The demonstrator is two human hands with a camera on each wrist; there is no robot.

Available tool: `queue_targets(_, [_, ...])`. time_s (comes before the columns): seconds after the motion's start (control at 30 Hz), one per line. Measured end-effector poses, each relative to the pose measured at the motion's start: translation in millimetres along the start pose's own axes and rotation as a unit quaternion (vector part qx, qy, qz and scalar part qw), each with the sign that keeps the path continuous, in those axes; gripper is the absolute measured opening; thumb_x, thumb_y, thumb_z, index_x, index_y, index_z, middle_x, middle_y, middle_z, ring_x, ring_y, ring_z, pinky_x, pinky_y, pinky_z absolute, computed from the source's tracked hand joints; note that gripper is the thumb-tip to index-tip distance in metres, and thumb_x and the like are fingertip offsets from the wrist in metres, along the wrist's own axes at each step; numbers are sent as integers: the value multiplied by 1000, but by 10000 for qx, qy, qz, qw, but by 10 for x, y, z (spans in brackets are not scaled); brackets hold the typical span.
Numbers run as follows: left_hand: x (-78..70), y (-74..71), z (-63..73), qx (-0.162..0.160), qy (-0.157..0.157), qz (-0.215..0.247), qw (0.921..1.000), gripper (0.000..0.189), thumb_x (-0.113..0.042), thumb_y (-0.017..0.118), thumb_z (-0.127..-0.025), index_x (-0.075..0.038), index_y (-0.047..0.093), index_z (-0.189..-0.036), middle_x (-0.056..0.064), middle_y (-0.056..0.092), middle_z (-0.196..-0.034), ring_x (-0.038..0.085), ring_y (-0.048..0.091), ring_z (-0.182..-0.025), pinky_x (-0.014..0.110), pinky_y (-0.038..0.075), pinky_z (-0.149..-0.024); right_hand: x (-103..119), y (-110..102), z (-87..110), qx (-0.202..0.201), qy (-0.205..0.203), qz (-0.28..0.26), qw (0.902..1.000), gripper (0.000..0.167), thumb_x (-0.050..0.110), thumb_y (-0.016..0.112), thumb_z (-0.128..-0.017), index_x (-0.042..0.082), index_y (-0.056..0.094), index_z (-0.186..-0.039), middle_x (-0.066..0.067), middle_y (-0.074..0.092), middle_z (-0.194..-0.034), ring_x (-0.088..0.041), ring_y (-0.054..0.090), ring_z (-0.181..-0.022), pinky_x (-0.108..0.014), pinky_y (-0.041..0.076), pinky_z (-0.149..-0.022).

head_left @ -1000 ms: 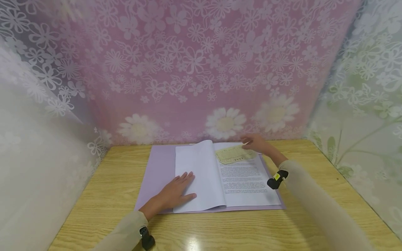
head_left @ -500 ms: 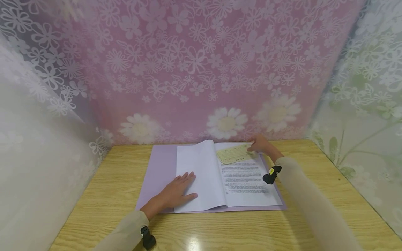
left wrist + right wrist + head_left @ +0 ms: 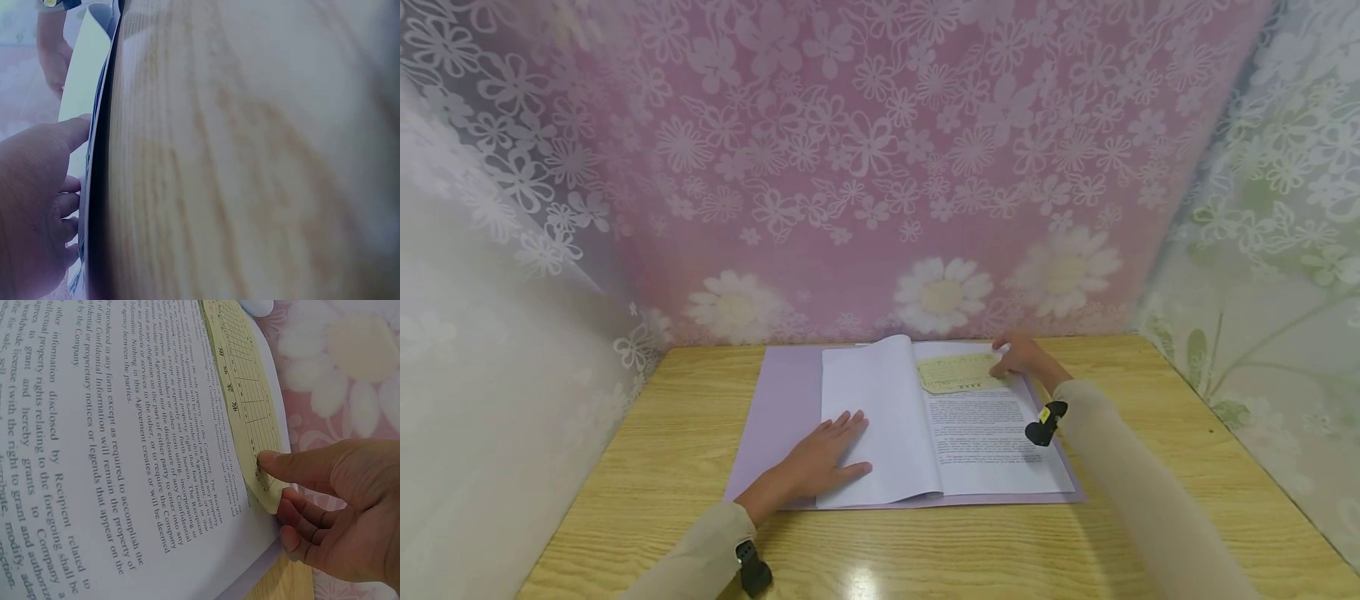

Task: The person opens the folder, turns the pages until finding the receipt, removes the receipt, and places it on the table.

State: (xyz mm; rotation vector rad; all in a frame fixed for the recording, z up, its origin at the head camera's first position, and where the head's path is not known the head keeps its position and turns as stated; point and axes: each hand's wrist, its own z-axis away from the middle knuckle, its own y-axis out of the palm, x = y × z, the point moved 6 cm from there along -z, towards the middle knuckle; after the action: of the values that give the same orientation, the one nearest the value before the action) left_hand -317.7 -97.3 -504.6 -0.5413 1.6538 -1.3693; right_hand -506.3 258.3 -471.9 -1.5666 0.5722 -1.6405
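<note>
My left hand (image 3: pixel 822 460) lies spread on a blank turned-over white page (image 3: pixel 876 392), which curls up along the middle fold. To the right is a page of printed text (image 3: pixel 988 446). Across its top lies a yellow printed slip (image 3: pixel 955 373) with lines and a small table. By its right end, my right hand (image 3: pixel 1024 357) pinches the slip; in the right wrist view, the thumb (image 3: pixel 275 464) presses on its face while the other fingers curl behind the edge. Beneath the pages, a lilac folder (image 3: pixel 778 396) lies spread out.
The wooden table (image 3: pixel 1000 546) carries the folder near its back edge. A pink flowered backdrop (image 3: pixel 842 208) rises right behind it, with pale flowered sheets at the left and right. Black bands with small devices sit on both wrists.
My right hand has shifted slightly right and then down, with the slip in it. The slip has swung from a slant to nearly level with the page top. The left hand stays put.
</note>
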Motion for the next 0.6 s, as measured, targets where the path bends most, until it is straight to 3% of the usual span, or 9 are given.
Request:
queue_targets(0.1, [3, 3, -4, -1, 5, -7, 10000, 76, -53, 50, -104, -8, 29, -161, 8, 25, -169, 29, 22, -158, 51, 22, -127, -40, -5, -32, -11, -78, -94, 9999, 64, 12, 89, -72, -12, 59, -124, -35, 57, -127, -29, 56, -85, -34, 48, -79])
queue_targets(0.2, [5, 3, -3, -3, 7, -7, 10000, 76, -53, 50, -104, -8, 29, -161, 8, 25, -169, 29, 22, -158, 51, 22, -127, -56, -10, -41, 67, 20, -31, 10000, 67, 16, 90, -71, -11, 58, -124, -33, 57, -123, -29, 56, -84, -34, 49, -77])
queue_targets(0.37, [7, 2, -2, 10, 11, -8, 10000, 76, -53, 49, -104, -8, 29, -161, 9, 25, -169, 29, 22, -158, 51, 21, -127, -43, -2, -6, 116, 539, 66, 9985, 70, 14, 86, -77, -11, 53, -133, -29, 54, -124, -27, 55, -86, -34, 49, -76])
queue_targets(0.6, [-4, -5, -4, 21, -1, -8, 10000, 75, -52, 49, -104, -8, 29, -161, 8, 25, -169, 29, 21, -158, 51, 21, -128, -54, 16, 14, 170, 1016, -167, 9945, 70, 12, 85, -80, -13, 48, -134, -12, 53, -93, -15, 55, -66, -26, 50, -59])
